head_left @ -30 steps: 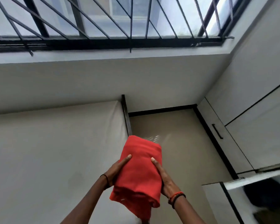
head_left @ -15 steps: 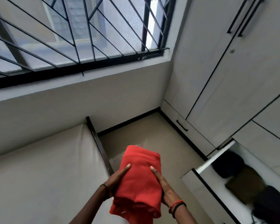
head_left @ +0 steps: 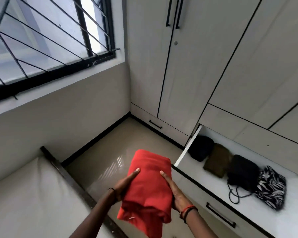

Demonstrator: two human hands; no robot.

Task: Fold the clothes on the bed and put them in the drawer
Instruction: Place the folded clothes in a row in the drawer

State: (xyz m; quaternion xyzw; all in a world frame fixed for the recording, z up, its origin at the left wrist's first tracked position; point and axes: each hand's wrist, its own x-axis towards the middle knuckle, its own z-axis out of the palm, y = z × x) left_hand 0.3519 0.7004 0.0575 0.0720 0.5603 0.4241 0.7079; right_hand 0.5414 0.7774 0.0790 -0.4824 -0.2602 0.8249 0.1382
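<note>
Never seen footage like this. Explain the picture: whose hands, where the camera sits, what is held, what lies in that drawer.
No machine here: a person wears one camera on the head, looking down at their own hands. The left hand and right hand hold a folded red cloth between them, thumbs on top. The bed is at lower left. At right, the open drawer holds a black garment, an olive garment, a corded black garment and a patterned garment.

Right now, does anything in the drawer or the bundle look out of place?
A black cord trails loose from the black garment onto the drawer floor. The red bundle, held between left hand and right hand, sags unevenly at its near end. Nothing else stands out.
</note>
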